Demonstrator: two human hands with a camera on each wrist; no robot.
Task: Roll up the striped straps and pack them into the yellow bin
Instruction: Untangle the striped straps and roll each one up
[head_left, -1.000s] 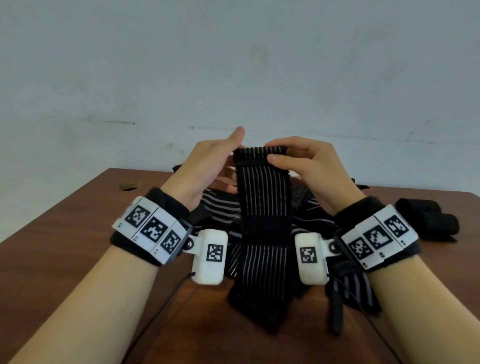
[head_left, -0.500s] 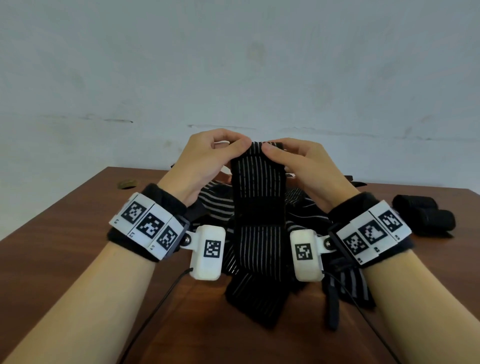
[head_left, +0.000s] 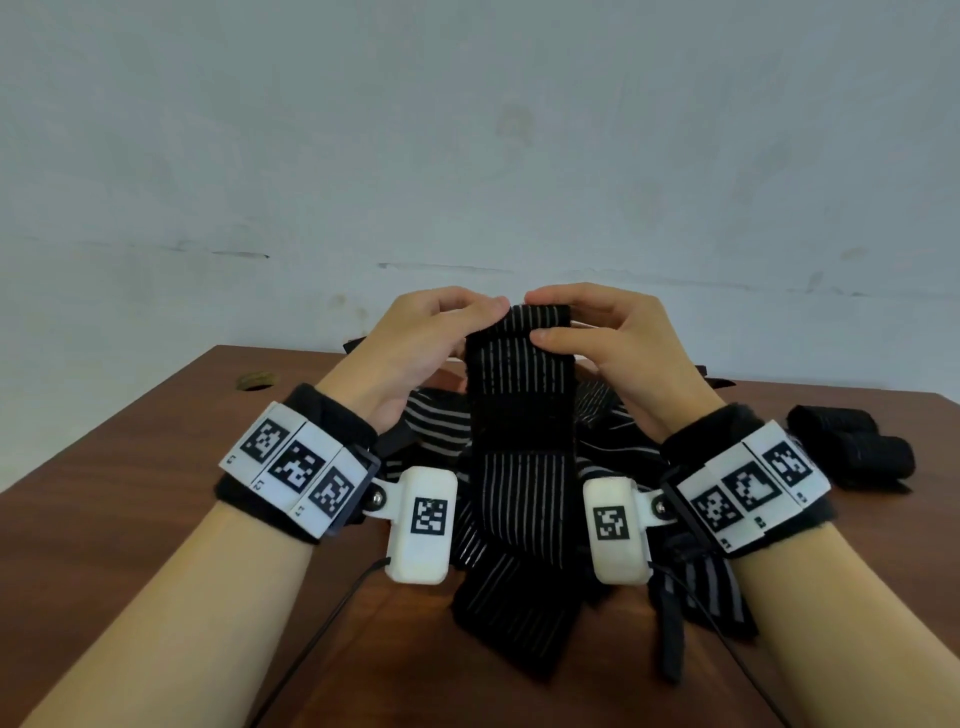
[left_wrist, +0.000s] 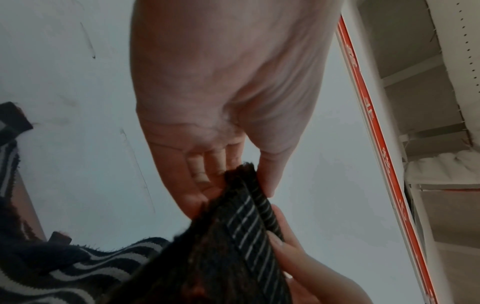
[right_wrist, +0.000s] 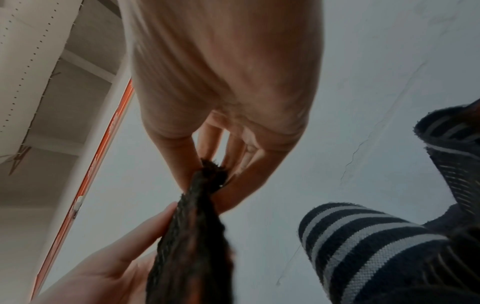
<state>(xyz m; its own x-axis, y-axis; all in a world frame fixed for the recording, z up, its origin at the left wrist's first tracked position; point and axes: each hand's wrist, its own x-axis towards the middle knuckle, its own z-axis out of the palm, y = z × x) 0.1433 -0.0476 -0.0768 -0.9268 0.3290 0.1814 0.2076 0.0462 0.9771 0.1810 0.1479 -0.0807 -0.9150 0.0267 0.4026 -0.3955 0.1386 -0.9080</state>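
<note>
The strap (head_left: 519, 415) hides most of the strap pile (head_left: 436, 421) behind it. At right, dark rolls (head_left: 852, 447) are too small to count, possibly two. Forearms are cut off at the lower edge.

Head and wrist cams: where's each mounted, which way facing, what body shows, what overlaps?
Head: on the head, facing forward-down at the brown wooden table; both forearms, left hand and right hand.
Left wrist: under the left wrist, looking up along the palm at the fingers.
Right wrist: under the right wrist, likewise.
Shared: the black white-striped fabric strap pinched by both hands.
</note>
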